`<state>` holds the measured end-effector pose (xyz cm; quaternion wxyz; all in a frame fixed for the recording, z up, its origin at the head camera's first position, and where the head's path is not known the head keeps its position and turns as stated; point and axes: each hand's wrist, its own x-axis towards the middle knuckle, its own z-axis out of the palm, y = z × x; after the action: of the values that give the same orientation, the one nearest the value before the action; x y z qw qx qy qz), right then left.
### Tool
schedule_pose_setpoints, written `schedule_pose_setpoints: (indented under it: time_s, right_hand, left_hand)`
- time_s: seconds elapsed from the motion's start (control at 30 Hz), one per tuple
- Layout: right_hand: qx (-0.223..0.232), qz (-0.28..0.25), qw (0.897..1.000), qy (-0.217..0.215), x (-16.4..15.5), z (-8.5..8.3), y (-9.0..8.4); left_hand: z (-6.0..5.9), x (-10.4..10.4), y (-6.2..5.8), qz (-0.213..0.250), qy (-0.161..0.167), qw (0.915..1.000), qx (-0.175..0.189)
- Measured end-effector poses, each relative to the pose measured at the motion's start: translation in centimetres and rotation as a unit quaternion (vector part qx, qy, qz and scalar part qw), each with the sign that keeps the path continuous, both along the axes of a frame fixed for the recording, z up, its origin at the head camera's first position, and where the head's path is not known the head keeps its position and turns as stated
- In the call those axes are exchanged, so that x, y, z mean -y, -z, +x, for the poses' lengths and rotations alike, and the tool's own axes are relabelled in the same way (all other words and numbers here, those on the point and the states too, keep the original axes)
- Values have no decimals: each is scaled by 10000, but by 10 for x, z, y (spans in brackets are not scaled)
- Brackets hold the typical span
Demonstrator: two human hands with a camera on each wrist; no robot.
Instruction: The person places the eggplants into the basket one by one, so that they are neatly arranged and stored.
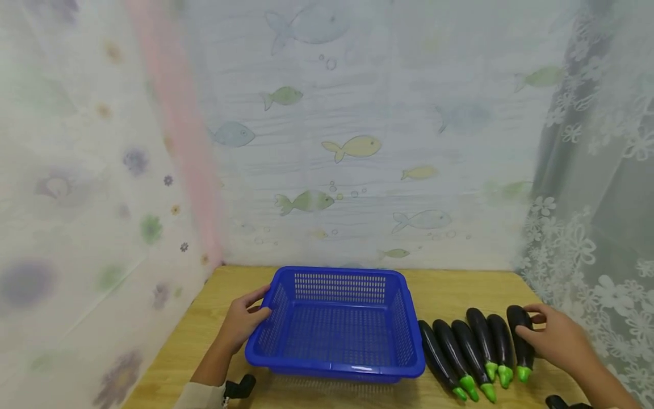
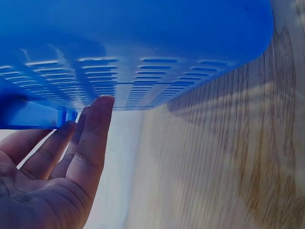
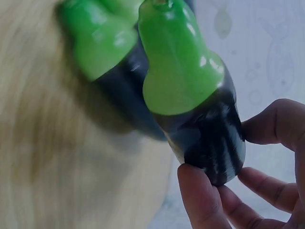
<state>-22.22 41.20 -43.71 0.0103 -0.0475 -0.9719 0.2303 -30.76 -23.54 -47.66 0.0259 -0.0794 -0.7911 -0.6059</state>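
Right hand [image 1: 557, 339], lower right of the head view, has thumb and fingers curled round the outermost eggplant [image 1: 521, 341], last of a row of six lying side by side on the wooden table [image 1: 444, 292], green stems toward the camera. Left hand [image 1: 242, 324], lower left of centre, grips the left rim of the blue basket [image 1: 337, 324], thumb over the edge, fingers against the slotted wall; the basket sits just left of the row

A blue slotted basket [image 1: 337, 324] sits upright and empty on the table, its left rim held by the left hand [image 1: 242, 321]. Just right of it lie six dark purple eggplants with green caps in a row — the rightmost eggplant [image 1: 521, 341] is gripped by the right hand [image 1: 554, 338].
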Motion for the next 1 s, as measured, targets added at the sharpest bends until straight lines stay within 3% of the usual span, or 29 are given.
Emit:
schedule_pose_setpoints:
  time_s: [0.2,0.57,1.0]
  right_hand:
    - [-68,-1051,9944,-61,19,2,-9]
    - [-478,-1847,9812,-286,64,-4,-28]
    - [-446,-2418,9681,-479,104,-19,-40]
  left_hand:
    - [2,-2,1,9,-5,10000,-9]
    - [0,-4,5,-12,-67,10000,-51]
    - [2,-7,6,164,-81,9998,-59]
